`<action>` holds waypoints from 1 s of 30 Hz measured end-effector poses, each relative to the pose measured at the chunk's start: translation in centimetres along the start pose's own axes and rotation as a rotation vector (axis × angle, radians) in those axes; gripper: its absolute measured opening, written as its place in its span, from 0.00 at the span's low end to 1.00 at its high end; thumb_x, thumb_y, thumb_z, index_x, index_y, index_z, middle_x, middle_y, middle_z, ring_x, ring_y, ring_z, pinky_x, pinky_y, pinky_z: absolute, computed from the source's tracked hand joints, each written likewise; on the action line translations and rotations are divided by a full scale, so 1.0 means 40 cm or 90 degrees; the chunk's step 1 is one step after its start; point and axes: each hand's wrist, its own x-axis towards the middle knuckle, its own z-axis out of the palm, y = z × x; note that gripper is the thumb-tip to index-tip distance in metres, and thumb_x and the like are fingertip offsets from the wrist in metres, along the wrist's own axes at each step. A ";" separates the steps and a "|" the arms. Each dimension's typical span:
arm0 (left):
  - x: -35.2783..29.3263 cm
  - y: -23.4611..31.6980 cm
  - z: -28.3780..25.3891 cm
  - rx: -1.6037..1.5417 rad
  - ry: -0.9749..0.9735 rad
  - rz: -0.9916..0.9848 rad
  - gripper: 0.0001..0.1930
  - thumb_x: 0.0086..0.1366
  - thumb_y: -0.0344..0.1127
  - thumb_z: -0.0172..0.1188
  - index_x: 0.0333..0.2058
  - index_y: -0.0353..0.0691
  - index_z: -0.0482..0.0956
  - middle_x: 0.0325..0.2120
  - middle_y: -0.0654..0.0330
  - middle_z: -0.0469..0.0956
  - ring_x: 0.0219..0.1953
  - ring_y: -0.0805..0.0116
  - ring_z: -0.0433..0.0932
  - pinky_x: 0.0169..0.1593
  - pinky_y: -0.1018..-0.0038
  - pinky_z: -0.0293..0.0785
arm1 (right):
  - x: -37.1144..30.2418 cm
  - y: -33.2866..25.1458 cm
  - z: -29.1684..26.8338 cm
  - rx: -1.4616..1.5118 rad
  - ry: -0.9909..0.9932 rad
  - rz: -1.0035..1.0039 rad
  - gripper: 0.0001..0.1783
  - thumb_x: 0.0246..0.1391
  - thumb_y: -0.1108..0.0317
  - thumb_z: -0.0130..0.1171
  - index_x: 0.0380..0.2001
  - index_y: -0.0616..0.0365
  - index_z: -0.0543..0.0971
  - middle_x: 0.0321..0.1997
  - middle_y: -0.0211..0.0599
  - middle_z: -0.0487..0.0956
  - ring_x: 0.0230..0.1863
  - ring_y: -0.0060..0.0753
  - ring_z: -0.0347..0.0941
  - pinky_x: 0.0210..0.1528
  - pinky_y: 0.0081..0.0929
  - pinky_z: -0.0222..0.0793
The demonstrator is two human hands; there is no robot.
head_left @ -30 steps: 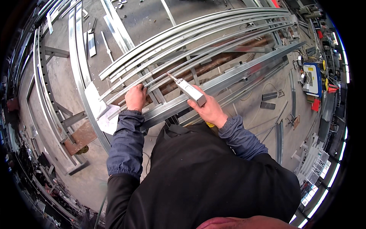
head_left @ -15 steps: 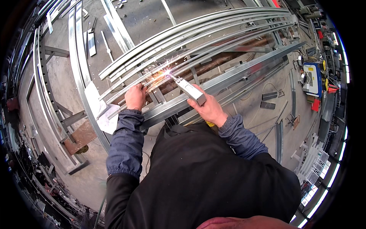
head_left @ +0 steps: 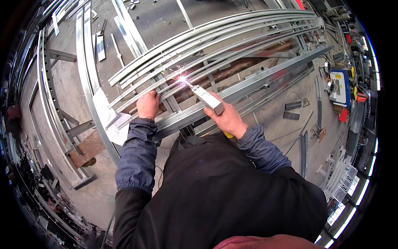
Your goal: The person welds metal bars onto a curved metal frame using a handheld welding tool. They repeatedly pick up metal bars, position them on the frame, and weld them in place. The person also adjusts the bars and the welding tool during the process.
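My right hand [head_left: 230, 121] is wrapped round a silver, box-shaped handheld welding gun [head_left: 208, 100]. Its narrow nozzle points up and left at a thin metal rail [head_left: 209, 68]. Where the tip meets the metal there is a bright pinkish-white glow [head_left: 181, 79], with short orange sparks fanning upward. Left of the glow, my left hand [head_left: 148, 105] is closed over the near left end of the rails, its fingers partly hidden. A wide galvanized beam [head_left: 248, 90] runs beneath both wrists, on the near side of the rails.
Several long rails [head_left: 199, 31] lie side by side beyond the glow. White paper sheets [head_left: 117, 128] rest on a frame at the left. A blue and white machine [head_left: 340, 86] stands at the right. Loose metal pieces [head_left: 292, 110] and a cable [head_left: 271, 99] lie on the floor.
The sparks have shrunk from a wide orange spray reaching down-left toward my left hand to a smaller fan pointing upward. Both hands and the welding gun have hardly moved.
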 end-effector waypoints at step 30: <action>-0.061 0.043 -0.113 -0.006 0.035 0.073 0.09 0.66 0.37 0.66 0.40 0.39 0.86 0.39 0.49 0.86 0.45 0.47 0.87 0.48 0.52 0.84 | -0.092 -0.030 -0.149 0.079 0.141 0.057 0.42 0.71 0.49 0.69 0.77 0.61 0.68 0.37 0.32 0.86 0.30 0.22 0.79 0.36 0.26 0.76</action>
